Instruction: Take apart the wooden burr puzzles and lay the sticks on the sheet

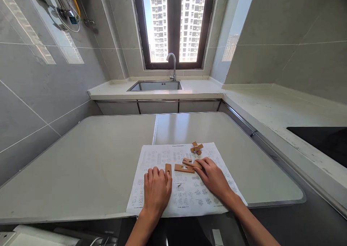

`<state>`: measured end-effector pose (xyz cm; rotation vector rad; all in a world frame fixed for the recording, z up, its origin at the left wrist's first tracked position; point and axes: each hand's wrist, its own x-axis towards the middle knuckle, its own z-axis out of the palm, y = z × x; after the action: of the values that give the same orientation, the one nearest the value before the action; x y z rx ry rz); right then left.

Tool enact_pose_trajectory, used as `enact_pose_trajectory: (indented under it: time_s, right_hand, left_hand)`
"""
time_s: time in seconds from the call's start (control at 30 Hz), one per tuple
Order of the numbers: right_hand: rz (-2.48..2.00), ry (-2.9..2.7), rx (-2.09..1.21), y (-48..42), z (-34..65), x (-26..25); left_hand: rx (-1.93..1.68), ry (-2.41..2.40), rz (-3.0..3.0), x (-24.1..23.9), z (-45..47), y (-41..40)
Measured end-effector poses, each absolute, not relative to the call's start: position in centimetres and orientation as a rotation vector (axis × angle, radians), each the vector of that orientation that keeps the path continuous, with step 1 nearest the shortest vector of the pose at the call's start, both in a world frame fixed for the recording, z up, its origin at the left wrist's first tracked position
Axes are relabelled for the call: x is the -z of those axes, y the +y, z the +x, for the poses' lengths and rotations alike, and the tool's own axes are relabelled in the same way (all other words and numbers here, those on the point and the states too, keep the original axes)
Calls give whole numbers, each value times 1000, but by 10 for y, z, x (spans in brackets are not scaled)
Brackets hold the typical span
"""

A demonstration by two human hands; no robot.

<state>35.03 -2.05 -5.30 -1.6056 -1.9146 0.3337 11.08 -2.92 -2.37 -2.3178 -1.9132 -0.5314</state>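
Touching two wooden pieces [187,165] — right hand [213,177]; one piece [168,169] — left hand [156,190].

Matt wooden pieces [184,168] on printed paper sheet [187,197].

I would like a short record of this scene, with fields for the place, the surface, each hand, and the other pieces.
place: kitchen with a sink under a window
surface: table with a printed sheet
left hand: flat on the sheet, fingertips at a small wooden piece
right hand: fingers on flat wooden pieces
other pieces: assembled wooden cross, apart from both hands
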Motion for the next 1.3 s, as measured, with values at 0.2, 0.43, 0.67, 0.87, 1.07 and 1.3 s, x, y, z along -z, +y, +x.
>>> enact_pose_trajectory:
  time_s: [0.2,0.43,0.67,0.87,1.07,1.3]
  right_hand:
    - [-1539,-1957,-362,-38,338,49]
    - [-1469,-1971,-392,-49,323,50]
    - [-1441,-1972,-384,-50,326,54]
    - [-1417,-2006,-367,-49,327,54]
    - [-1385,-2020,-382,-49,327,55]
    - [-1336,-1993,-445,-46,329,57]
  left_hand:
    - [622,-1854,-2488,25,106,-36]
    - [925,-1877,-2557,24,100,-39]
    - [1106,-1784,-2865,34,99,-33]
    - [1205,-1722,-3007,40,108,-30]
    - [1085,-1629,-3079,42,108,-19]
    - [1118,-1603,-3073,42,114,-13]
